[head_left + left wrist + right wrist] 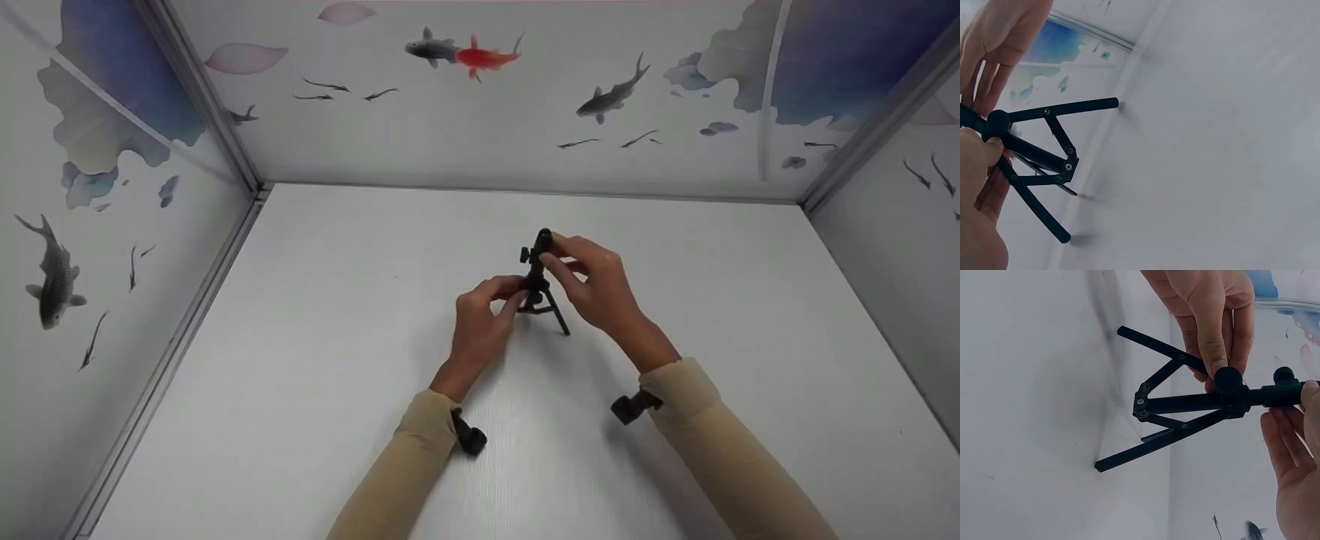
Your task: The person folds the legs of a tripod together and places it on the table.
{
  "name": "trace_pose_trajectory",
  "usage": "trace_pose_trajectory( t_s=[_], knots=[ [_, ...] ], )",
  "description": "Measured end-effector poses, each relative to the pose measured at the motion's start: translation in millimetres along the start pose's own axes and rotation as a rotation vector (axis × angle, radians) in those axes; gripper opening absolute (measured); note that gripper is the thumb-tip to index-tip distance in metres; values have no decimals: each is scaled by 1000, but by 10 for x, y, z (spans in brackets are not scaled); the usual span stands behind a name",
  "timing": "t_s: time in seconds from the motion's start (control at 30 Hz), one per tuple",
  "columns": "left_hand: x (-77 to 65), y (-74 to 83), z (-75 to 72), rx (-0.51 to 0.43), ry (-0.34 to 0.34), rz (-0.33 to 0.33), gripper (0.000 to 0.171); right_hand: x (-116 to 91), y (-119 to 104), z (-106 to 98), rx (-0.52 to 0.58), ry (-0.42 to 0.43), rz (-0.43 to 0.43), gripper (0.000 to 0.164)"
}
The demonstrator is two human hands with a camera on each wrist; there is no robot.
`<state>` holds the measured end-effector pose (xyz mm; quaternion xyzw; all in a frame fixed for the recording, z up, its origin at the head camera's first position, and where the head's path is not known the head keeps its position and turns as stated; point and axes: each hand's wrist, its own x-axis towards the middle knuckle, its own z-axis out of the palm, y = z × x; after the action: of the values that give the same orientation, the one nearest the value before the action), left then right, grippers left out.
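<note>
"What's the room like?"

"A white table (pixel 300 390), with a pale back wall (pixel 510 157) at 12 o'clock and side walls (pixel 45 420) at 9 and 3, printed with fish (pixel 487 58) and blue patches (pixel 847 60)."

"And where's the tripod (pixel 1185 403)?"

"Over the table, just off the middle of the head view towards 3 o'clock, its legs (pixel 1134 451) spread. I can't tell whether every foot touches down."

"How are the hands placed?"

"The forearms, in tan sleeves (pixel 420 442), reach in from 7 and 5 o'clock. The left hand (pixel 480 322) sits at the tripod's 8 o'clock, thumb and fingers pinching it beside the big knob (pixel 1228 380) where the legs meet."

"The right one?"

"The right hand (pixel 600 285) is at 3 o'clock, thumb and bent fingers closed around the upper tube."
</note>
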<state>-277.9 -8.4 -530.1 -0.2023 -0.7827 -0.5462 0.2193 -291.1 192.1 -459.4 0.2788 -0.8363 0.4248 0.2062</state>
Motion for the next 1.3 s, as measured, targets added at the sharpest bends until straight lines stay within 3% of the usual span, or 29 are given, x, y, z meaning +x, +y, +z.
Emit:
trace_pose_trajectory(
  t_s=[1.3],
  knots=[
    [6, -5, 20, -27, 53, 35, 20, 12, 24, 3, 28, 3, -28, 36]
  ],
)
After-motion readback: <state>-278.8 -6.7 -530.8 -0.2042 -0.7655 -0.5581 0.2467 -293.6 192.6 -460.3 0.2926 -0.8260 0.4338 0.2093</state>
